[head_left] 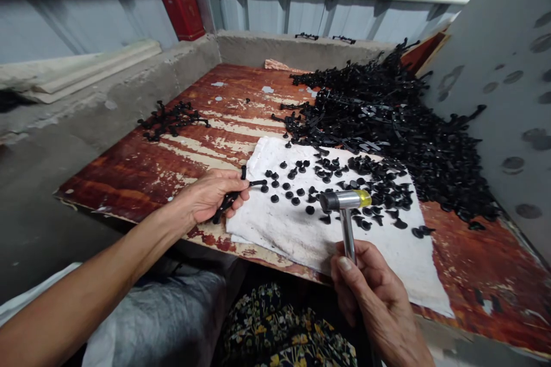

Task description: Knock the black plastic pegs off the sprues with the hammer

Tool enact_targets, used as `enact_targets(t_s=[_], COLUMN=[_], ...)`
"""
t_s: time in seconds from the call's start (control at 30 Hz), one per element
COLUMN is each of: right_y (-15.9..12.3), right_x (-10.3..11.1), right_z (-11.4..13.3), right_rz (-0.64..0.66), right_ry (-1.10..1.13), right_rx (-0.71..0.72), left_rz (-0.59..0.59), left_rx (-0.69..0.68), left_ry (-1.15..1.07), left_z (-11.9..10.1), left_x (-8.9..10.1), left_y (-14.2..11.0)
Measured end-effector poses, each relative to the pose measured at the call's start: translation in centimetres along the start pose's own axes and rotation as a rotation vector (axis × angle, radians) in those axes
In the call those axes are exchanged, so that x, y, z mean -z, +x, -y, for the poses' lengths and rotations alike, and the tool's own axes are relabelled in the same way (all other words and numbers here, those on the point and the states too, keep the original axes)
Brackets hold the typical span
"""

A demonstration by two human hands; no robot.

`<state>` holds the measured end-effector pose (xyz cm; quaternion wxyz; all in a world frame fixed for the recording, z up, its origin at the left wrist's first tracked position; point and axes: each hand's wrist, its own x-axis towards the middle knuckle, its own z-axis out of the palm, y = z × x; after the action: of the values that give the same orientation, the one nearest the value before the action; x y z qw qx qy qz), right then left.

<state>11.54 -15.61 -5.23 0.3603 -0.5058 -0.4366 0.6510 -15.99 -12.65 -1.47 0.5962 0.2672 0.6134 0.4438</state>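
Observation:
My left hand [217, 192] is closed around a black plastic part [224, 206] at the left edge of a white cloth [288, 235]. Thin ends of that part stick out past the thumb and below the palm; its middle is hidden by the fingers. In my right hand [372, 289] is a small mallet [344, 200] with a metal handle, one black face and one yellow face. Its head is raised above the cloth. Under and around it, small black mushroom-shaped pieces [295, 201] lie scattered, denser towards the right.
A big heap of black parts [365, 103] covers the table's back right. A smaller pile of them [170, 120] lies at left on the worn red-brown tabletop [129, 178]. A grey spotted panel [499, 86] bounds the right side; a red box [184, 16] stands on the ledge.

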Motion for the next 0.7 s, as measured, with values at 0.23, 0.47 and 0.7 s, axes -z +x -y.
enact_targets(t_s=[0.23,0.47,0.7], right_y=[0.37,0.12,-0.06], right_x=[0.44,0.25,-0.08], right_z=[-0.37,-0.22,0.03], right_rz=[0.077,0.047,0.005], right_ry=[-0.010,0.001,0.007], right_rx=[-0.005,-0.006,-0.014], left_rz=[0.012,-0.016,-0.056], left_rx=[-0.014,-0.018,-0.008], left_ry=[0.022,0.034,0.028], left_z=[0.08,-0.13,-0.14], left_x=[-0.05,-0.37,-0.66], left_y=[0.08,-0.02,-0.08])
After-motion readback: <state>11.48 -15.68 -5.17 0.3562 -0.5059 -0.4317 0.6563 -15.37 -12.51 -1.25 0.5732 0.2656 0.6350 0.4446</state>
